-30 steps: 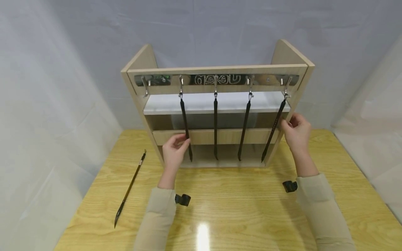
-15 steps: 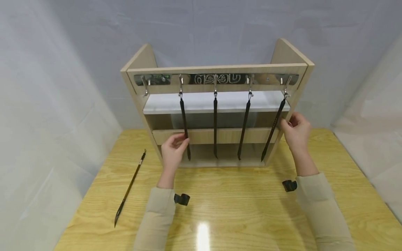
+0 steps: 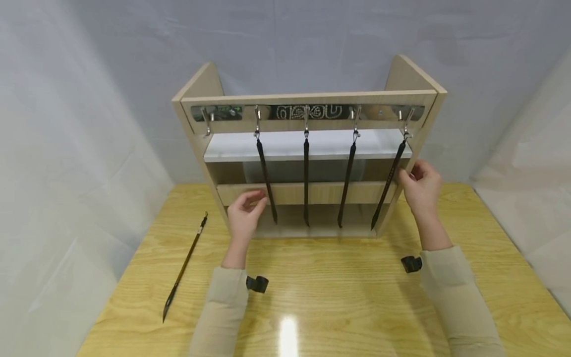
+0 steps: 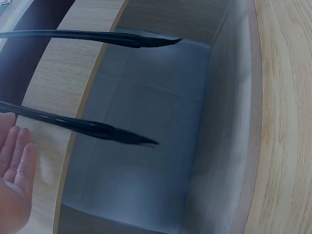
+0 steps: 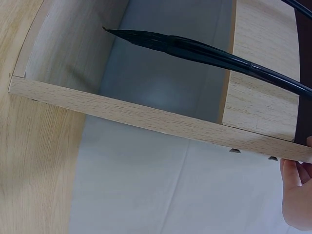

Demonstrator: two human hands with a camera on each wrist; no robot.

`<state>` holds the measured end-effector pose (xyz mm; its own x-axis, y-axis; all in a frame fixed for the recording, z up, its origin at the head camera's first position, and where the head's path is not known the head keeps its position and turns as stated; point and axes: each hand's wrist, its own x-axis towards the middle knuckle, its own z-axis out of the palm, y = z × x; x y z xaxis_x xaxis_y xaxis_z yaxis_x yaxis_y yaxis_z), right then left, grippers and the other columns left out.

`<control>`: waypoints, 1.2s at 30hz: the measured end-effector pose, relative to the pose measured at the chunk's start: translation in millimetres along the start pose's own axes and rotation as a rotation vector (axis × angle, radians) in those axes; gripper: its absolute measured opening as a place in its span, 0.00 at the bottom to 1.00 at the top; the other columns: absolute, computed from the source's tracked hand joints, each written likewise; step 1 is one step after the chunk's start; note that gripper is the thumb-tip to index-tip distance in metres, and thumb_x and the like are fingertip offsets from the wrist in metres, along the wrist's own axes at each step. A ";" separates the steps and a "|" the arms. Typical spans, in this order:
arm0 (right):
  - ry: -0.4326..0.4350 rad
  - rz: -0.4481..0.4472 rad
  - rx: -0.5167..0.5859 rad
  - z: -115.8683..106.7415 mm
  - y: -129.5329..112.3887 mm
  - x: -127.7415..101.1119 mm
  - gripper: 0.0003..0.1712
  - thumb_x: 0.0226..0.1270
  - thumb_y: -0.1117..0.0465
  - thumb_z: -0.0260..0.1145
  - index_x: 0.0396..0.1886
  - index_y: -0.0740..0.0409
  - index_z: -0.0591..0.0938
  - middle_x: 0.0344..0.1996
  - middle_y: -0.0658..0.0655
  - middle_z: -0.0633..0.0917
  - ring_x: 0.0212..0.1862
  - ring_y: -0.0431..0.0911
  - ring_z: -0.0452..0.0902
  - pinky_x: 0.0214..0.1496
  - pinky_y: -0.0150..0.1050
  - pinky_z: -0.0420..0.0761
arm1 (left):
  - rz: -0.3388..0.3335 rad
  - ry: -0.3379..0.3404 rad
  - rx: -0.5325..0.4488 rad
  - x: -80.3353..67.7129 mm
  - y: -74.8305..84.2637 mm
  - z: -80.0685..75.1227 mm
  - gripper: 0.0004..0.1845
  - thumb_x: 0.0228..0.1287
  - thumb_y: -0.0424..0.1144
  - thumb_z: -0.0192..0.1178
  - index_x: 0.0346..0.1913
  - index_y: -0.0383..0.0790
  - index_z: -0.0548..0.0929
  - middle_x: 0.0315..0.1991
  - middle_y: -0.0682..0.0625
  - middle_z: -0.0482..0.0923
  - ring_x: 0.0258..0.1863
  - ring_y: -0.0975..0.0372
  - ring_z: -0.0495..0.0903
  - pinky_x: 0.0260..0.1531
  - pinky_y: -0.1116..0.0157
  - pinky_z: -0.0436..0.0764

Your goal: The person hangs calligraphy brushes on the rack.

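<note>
Several dark calligraphy brushes hang tip-down from the hooks of a metal hook strip (image 3: 374, 113) on a small wooden shelf (image 3: 327, 193). Beside the leftmost hanging brush (image 3: 267, 181) is my left hand (image 3: 243, 215), its fingers loosely bent and holding nothing. That brush slants with its tip to the right; in the left wrist view its handle (image 4: 53, 118) passes close by the fingers. My right hand (image 3: 421, 191) grips the right side panel (image 5: 131, 113) of the shelf between thumb and fingers, near the rightmost hanging brush (image 3: 389, 183). The thumb is mostly hidden in the right wrist view.
Another brush (image 3: 185, 267) lies on the yellow wood-grain table (image 3: 339, 297), left of the shelf. The leftmost hook (image 3: 205, 122) bears no brush. White sheeting (image 3: 308, 44) stands behind and at both sides.
My left hand has let go of the leftmost hanging brush and drawn slightly left. The brush's tip has swung right. My right hand keeps its place on the panel.
</note>
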<state>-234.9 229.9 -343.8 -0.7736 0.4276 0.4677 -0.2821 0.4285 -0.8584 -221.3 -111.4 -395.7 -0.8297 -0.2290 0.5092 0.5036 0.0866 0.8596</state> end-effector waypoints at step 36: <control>-0.001 0.025 0.021 -0.4 -1.8 -1.0 0.11 0.53 0.70 0.59 0.35 0.74 0.78 0.22 0.44 0.75 0.31 0.34 0.74 0.34 0.22 0.73 | -0.124 0.003 0.099 -14.6 -3.6 -44.2 0.11 0.51 0.26 0.61 0.39 0.25 0.78 0.39 0.35 0.77 0.36 0.67 0.76 0.41 0.70 0.76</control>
<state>-233.3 229.1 -342.7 -0.7812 0.4370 0.4459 -0.2748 0.4006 -0.8741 -200.4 -151.2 -408.1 -0.8830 -0.2469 0.3991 0.3714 0.1525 0.9159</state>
